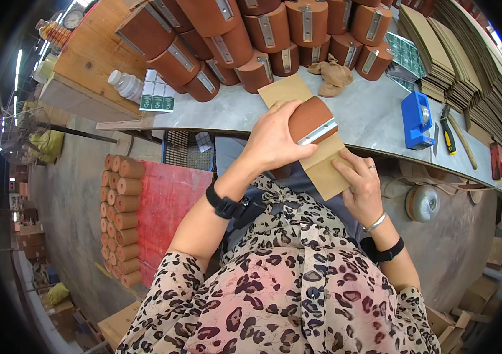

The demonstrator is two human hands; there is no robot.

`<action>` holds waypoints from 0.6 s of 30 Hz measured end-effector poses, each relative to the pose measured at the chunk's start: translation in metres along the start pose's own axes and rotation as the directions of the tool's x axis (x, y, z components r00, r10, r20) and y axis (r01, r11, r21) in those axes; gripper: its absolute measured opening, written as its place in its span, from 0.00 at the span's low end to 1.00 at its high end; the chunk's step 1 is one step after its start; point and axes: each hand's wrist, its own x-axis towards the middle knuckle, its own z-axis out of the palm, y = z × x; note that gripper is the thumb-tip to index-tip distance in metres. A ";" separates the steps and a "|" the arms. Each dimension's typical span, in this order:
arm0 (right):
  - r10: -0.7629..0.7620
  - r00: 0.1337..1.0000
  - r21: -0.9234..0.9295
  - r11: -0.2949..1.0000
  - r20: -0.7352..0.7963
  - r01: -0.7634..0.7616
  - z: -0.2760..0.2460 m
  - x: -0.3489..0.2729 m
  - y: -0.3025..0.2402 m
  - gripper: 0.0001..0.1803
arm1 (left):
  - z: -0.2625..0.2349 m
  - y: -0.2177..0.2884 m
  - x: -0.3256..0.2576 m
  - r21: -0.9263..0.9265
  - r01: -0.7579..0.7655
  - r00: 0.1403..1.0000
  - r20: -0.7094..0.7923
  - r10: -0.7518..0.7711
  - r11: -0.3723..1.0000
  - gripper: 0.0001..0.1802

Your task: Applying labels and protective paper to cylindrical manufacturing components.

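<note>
My left hand (271,137) grips a reddish-brown roll (311,118) with a metal strip along its side. It is tilted over a long creased sheet of tan cardboard (328,184), just past the front edge of the table. My right hand (361,184) pinches the near part of this sheet between thumb and fingers. A tan flat cardboard piece (285,89) shows beyond the roll on the table; whether it belongs to the same sheet is hidden behind the roll and my left hand.
Many similar brown rolls (265,29) are stacked at the table's back, beside a crumpled brown cloth (332,75). At right are a blue tape dispenser (413,121), yellow-black pliers (448,138) and stacked flat cardboard (445,59). Tan rolls (126,203) stand on a red surface (168,218) lower left.
</note>
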 end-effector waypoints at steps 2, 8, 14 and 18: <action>-0.019 1.000 -0.028 0.999 0.001 0.019 -0.002 0.001 0.001 0.29 | 0.007 -0.003 0.007 0.015 -0.091 0.996 -0.020 0.091 0.996 0.47; -0.035 0.999 -0.025 0.999 -0.028 0.034 0.001 0.005 0.000 0.28 | 0.017 -0.008 0.013 0.031 -0.064 0.998 0.019 0.063 0.997 0.48; -0.046 0.999 -0.032 0.998 0.007 0.047 -0.006 0.012 0.001 0.26 | 0.015 -0.017 0.014 -0.035 -0.092 0.989 0.114 0.096 0.995 0.45; -0.074 0.997 -0.031 0.997 0.005 0.074 -0.009 0.021 0.001 0.24 | 0.006 -0.025 0.019 -0.256 -0.030 0.975 0.205 0.084 0.966 0.41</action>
